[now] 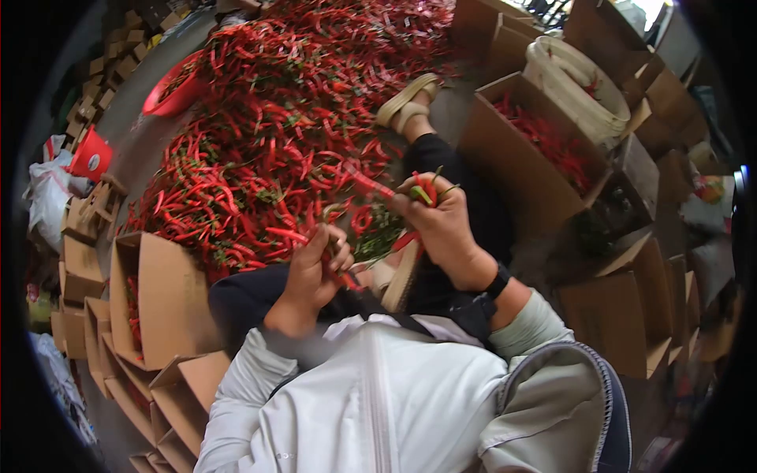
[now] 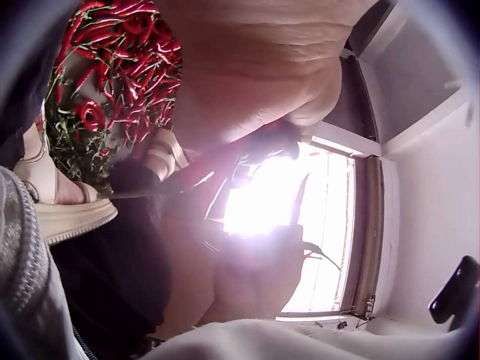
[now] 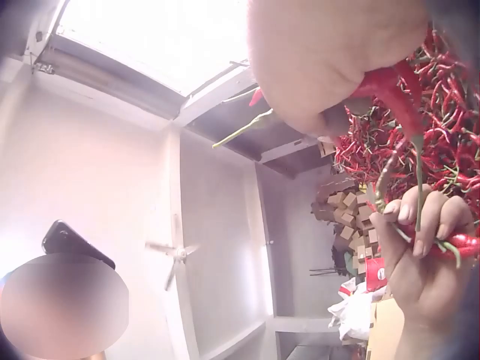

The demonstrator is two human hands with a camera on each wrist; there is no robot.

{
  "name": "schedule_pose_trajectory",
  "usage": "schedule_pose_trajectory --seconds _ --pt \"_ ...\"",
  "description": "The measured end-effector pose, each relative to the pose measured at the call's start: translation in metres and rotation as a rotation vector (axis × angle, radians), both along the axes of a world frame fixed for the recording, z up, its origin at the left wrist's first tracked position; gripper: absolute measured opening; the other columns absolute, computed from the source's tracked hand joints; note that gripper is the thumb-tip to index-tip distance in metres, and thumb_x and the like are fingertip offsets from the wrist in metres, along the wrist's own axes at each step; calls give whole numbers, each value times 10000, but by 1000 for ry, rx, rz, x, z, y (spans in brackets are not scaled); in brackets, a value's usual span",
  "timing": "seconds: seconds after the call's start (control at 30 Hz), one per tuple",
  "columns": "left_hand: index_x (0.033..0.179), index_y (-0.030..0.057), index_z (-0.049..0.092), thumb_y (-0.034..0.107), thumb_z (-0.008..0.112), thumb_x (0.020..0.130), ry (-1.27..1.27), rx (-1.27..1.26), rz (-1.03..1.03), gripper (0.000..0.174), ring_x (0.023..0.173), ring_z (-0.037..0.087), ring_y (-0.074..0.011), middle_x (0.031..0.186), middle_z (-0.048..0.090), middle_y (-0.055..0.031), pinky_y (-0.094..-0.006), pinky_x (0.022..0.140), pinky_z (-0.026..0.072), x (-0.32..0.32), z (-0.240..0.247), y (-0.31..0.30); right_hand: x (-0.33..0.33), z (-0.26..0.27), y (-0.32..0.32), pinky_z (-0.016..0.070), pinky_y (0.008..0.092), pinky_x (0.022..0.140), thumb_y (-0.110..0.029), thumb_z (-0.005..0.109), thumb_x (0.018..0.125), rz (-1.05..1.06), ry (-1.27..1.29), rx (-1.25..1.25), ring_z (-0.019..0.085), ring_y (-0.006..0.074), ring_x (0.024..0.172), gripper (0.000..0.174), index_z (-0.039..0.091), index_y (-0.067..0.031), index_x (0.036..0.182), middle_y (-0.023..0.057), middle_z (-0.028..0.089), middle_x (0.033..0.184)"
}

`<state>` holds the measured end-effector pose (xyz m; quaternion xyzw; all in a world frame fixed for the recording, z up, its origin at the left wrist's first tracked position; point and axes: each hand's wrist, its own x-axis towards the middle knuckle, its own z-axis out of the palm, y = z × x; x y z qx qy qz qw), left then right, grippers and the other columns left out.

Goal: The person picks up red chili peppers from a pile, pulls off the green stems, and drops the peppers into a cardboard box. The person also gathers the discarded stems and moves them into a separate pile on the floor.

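Observation:
My right hand (image 1: 445,225) holds several red chili peppers (image 3: 397,94), their green stems poking out past the fingers. One long chili (image 1: 369,183) extends from its fingertips toward the pile. Lower and to the left, my left hand (image 1: 309,277) curls its fingers around red chilies (image 3: 466,244); a green stem hangs from them in the right wrist view. Both hands are above the lap, close to a large heap of red chilies (image 1: 268,138) on the floor. In the left wrist view the left palm fills the top and the held chilies are mostly hidden in glare and shadow.
Green stems and leaves (image 1: 380,232) lie between the feet. An open carton (image 1: 505,150) with chilies and a white bucket (image 1: 544,87) stand at right. Left are more cartons (image 1: 169,292), a red basin (image 1: 177,91) and a red bucket (image 1: 92,154).

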<state>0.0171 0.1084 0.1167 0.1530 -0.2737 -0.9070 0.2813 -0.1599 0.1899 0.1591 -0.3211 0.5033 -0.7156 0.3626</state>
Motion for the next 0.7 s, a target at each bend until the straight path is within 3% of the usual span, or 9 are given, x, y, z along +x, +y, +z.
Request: schedule_pose_trajectory --seconds 0.23,0.27,0.4,0.47,0.5,0.53,0.57,0.63,0.7 --pt "934 8 573 97 547 844 -571 -393 -135 129 534 489 -55 695 545 0 -174 512 414 6 -7 0 -23 -5 15 368 187 463 -35 645 741 66 -323 46 470 48 516 112 555 -57 804 -21 532 644" --pt "1022 -15 543 46 547 816 -554 -399 -144 215 684 559 -79 833 582 -39 -204 622 473 3 -2 3 -31 -3 16 368 187 463 -35 645 741 56 -313 42 470 48 516 112 555 -57 804 -21 532 644" --pt "1171 -23 382 -35 537 758 -567 -573 0 440 923 530 -130 1065 520 -101 -271 787 458 -1 -8 2 -78 28 7 421 219 510 -67 597 744 -163 -183 -7 494 84 530 62 551 -59 785 3 539 667" --pt "1160 -18 376 -40 537 753 -569 -606 -8 438 921 530 -134 1053 520 -97 -275 799 453 -5 1 -2 -125 58 3 435 259 490 -67 586 745 -318 -227 -120 489 100 534 67 519 -76 754 3 500 655" --pt "1149 -14 371 -44 538 748 -577 -631 -16 435 919 529 -138 1041 520 -93 -279 811 447 -7 6 -3 -172 55 -7 426 277 447 -81 594 742 -501 -53 -222 484 107 508 82 515 -76 763 14 495 655" --pt "1137 -3 366 -44 534 745 -513 -623 -22 428 892 527 -134 1012 520 -86 -274 795 445 -11 10 -4 -192 71 7 410 294 422 -105 622 735 -622 515 -48 494 118 503 118 517 -58 761 20 497 663" --pt "1137 -3 366 -44 534 745 -509 -630 -25 428 892 527 -134 1012 520 -86 -274 795 445 -16 18 -3 -232 83 -7 415 291 434 -105 644 733 -723 -182 -319 511 127 519 152 523 -29 783 19 501 660" --pt "1164 14 346 -35 532 747 -452 -675 -33 460 865 518 -126 1002 515 -76 -254 769 440 -25 34 1 -250 88 -7 393 289 426 -118 661 732 -799 -252 -411 499 128 502 167 530 -29 787 15 502 646" --pt "1268 34 283 -34 526 747 -445 -793 -23 579 820 510 -110 977 507 -59 -238 727 440 -31 29 -7 -258 72 -6 478 302 453 -69 599 782 -881 -67 -253 534 144 520 107 570 16 839 63 561 682"
